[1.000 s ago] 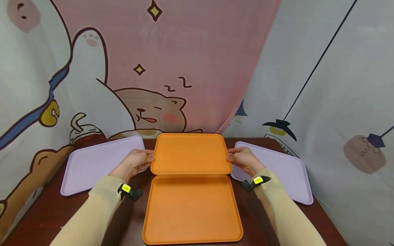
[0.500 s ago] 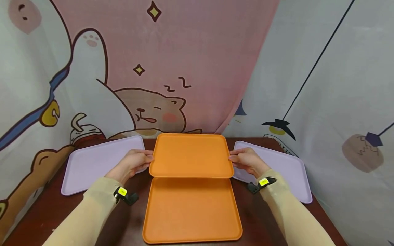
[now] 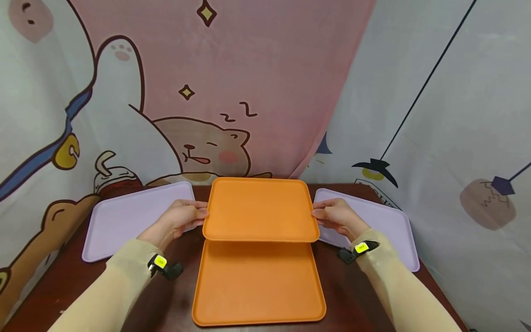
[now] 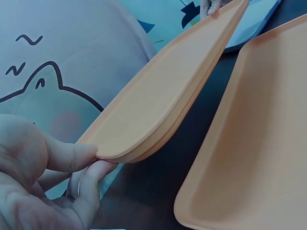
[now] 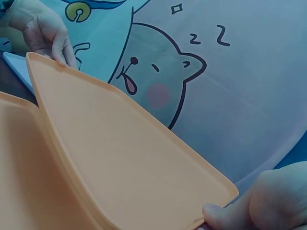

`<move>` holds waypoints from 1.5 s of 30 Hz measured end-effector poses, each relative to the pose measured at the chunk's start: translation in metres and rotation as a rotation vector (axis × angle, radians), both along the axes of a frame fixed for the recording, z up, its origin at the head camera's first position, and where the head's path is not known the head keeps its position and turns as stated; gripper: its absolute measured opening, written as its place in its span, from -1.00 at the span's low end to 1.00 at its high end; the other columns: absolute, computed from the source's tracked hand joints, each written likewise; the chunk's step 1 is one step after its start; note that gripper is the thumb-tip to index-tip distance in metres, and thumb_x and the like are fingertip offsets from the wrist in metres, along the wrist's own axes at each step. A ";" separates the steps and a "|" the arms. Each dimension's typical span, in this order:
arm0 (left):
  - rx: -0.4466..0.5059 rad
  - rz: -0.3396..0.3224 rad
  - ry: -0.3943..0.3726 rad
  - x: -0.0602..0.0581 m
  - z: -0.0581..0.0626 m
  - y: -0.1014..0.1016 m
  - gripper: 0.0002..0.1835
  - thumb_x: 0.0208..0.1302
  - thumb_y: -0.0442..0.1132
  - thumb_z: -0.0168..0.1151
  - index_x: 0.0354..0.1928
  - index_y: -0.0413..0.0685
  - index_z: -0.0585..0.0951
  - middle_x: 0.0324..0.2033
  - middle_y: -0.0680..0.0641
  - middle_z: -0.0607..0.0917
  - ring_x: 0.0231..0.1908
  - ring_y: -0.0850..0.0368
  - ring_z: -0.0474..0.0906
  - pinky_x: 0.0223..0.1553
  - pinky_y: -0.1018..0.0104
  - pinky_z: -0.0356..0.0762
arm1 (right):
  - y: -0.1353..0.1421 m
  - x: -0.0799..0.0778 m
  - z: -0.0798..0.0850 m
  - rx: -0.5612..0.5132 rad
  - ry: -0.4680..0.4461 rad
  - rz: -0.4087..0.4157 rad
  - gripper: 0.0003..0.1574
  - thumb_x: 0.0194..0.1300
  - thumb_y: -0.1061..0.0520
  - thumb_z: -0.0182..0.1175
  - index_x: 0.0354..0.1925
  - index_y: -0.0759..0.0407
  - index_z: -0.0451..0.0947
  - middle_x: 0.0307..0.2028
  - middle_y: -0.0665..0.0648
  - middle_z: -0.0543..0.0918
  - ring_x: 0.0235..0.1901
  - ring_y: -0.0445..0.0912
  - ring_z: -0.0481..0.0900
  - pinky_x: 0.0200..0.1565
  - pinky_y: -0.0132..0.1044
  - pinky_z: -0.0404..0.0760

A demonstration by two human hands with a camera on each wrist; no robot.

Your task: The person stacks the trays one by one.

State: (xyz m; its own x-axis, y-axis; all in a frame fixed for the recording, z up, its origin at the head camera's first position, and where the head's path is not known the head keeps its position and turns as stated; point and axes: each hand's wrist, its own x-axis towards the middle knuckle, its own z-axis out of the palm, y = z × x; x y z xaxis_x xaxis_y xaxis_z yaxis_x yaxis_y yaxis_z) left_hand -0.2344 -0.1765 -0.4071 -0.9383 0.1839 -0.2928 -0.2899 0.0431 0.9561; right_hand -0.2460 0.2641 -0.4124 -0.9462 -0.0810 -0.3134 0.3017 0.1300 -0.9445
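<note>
An orange tray is held raised, its near edge overlapping the far end of a second orange tray that lies on the table. At its left short side my left hand pinches the rim, thumb above and fingers below, as the left wrist view shows with the thumb. My right hand grips the opposite side, its thumb over the rim in the right wrist view. Layered rim lines show along the raised tray's edge in the left wrist view. The raised tray's upper surface is bare.
A lilac tray lies angled on the left of the dark red-brown table, and another lilac tray lies angled on the right. A cartoon-printed cloth hangs close behind the table's far edge.
Both hands keep hold of the raised orange tray. It has come slightly nearer and higher, covering more of the lower orange tray's far end; my right hand has shifted slightly right.
</note>
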 end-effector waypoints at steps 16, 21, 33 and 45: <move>-0.044 -0.016 0.002 0.022 0.004 -0.006 -0.53 0.48 -0.53 0.18 0.36 -0.59 0.43 -0.21 -0.09 0.78 -0.28 0.16 0.74 -0.16 0.30 0.76 | -0.003 0.018 0.013 0.038 0.020 0.023 -0.55 0.43 0.42 0.28 0.21 0.64 0.50 -0.30 0.12 0.73 -0.35 -0.13 0.71 -0.25 -0.30 0.78; -0.045 -0.009 0.000 0.028 0.005 -0.007 -0.54 0.48 -0.54 0.17 0.35 -0.59 0.43 -0.20 -0.09 0.78 -0.25 0.15 0.74 -0.14 0.25 0.77 | -0.003 0.025 0.014 0.048 0.027 0.045 -0.55 0.43 0.41 0.28 0.21 0.64 0.49 -0.26 0.15 0.73 -0.32 -0.12 0.70 -0.23 -0.29 0.78; -0.015 -0.030 0.026 0.044 0.007 -0.009 -0.51 0.46 -0.55 0.18 0.35 -0.65 0.40 -0.16 -0.12 0.77 -0.22 0.12 0.73 -0.12 0.22 0.77 | -0.002 0.040 0.014 0.031 0.054 0.071 -0.56 0.43 0.44 0.25 0.20 0.66 0.48 -0.27 0.15 0.73 -0.30 -0.11 0.70 -0.21 -0.25 0.79; 0.021 -0.037 0.017 0.051 0.003 -0.010 -0.51 0.43 -0.55 0.22 0.34 -0.64 0.43 -0.13 -0.16 0.78 -0.22 0.10 0.75 -0.12 0.19 0.77 | 0.001 0.053 0.010 0.007 0.063 0.085 -0.55 0.46 0.42 0.24 0.21 0.69 0.45 -0.29 0.12 0.72 -0.31 -0.14 0.70 -0.24 -0.27 0.78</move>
State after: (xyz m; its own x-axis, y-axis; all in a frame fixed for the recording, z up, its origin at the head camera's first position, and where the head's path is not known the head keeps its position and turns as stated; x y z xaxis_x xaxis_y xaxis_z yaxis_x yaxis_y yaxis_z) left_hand -0.1835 -0.1867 -0.4037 -0.9357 0.2246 -0.2723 -0.2718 0.0334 0.9618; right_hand -0.1934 0.2652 -0.4022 -0.9539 -0.1603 -0.2538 0.2289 0.1589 -0.9604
